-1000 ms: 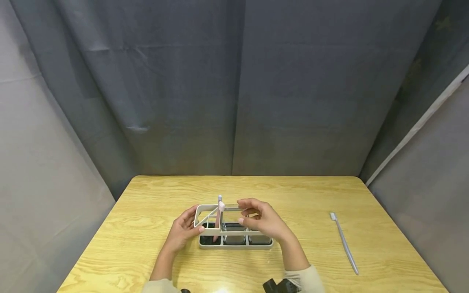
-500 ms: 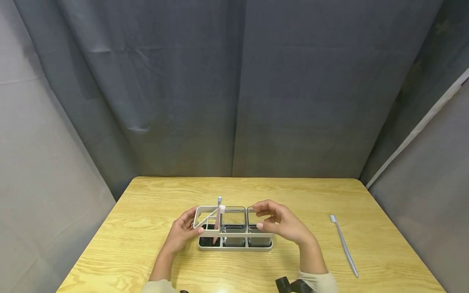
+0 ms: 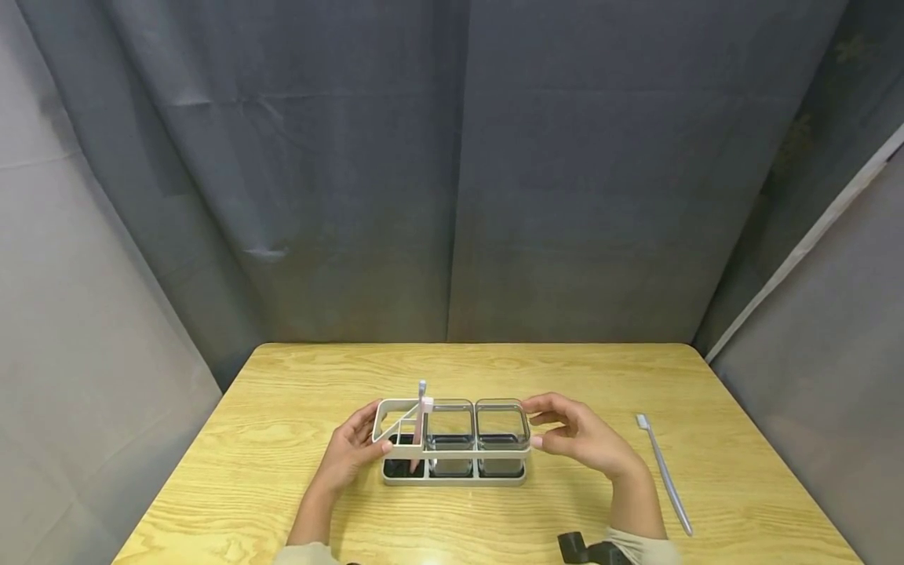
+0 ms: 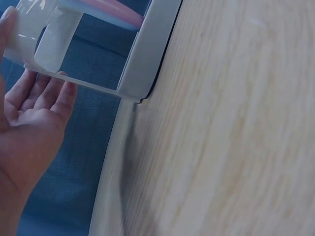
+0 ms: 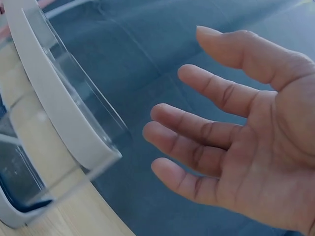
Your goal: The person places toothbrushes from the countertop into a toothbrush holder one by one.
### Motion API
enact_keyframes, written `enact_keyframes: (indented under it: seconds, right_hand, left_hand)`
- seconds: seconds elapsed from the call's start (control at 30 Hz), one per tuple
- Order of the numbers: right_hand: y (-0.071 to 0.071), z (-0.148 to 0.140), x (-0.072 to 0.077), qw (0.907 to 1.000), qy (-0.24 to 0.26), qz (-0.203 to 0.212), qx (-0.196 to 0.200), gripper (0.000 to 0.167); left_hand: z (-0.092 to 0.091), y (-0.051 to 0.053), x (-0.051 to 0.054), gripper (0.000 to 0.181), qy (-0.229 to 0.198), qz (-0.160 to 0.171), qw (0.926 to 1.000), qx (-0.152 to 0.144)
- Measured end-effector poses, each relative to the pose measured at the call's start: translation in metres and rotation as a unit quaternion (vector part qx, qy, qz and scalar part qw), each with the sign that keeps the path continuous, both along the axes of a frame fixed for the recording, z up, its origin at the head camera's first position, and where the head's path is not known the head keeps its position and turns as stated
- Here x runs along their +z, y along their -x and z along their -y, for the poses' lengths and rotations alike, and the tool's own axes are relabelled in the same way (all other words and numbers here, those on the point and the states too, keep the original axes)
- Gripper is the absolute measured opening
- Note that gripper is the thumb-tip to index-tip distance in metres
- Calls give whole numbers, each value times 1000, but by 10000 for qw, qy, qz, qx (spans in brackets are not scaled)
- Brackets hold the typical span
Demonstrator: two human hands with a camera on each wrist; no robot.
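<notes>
A pale rack (image 3: 466, 454) stands on the wooden table, with two clear cups (image 3: 450, 424) in its middle and right sections. In its left section, with divider bars, are a pink toothbrush (image 3: 418, 433) and a bluish one (image 3: 422, 387), heads up. My left hand (image 3: 348, 453) grips the rack's upper left end, thumb in front and fingers behind; the left wrist view shows the fingers at the frame (image 4: 129, 73). Beside the rack's right end, my right hand (image 3: 582, 435) has relaxed, spread fingers; in the right wrist view this hand (image 5: 246, 123) holds nothing and a gap separates it from the rack.
A grey-blue toothbrush (image 3: 665, 475) lies on the right part of the table (image 3: 734, 471), its white head toward the back edge. Grey curtains (image 3: 452, 173) hang behind the table and along both sides.
My right hand has moved right, from above the cups to beyond the rack's right end, uncovering the right cup. My left hand stays on the rack.
</notes>
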State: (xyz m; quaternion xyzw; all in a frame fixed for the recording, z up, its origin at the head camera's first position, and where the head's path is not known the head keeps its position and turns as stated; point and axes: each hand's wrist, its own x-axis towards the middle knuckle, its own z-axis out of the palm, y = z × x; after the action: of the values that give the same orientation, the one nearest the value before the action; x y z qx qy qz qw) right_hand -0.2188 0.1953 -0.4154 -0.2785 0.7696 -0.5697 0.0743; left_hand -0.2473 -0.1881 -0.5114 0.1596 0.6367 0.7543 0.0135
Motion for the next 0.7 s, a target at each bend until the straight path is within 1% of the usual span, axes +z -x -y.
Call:
enact_keyframes:
  seconds: [0.2, 0.3, 0.43, 0.7]
  right_hand:
    - [-2, -15, -4, 9999, -35, 139, -71, 42]
    - [-5, -23, -7, 9996, -56, 241, -118, 43]
    - [-8, -34, -12, 9988, -81, 392, -279, 46]
    - [-12, -52, -16, 9971, -147, 533, -533, 49]
  left_hand:
    - [-1, -1, 0, 72, 4, 73, 10000, 41]
    - [0, -2, 0, 72, -11, 191, 9998, 37]
    - [1, -5, 1, 72, -42, 368, 9993, 39]
    - [2, -7, 4, 72, -6, 431, 9990, 104]
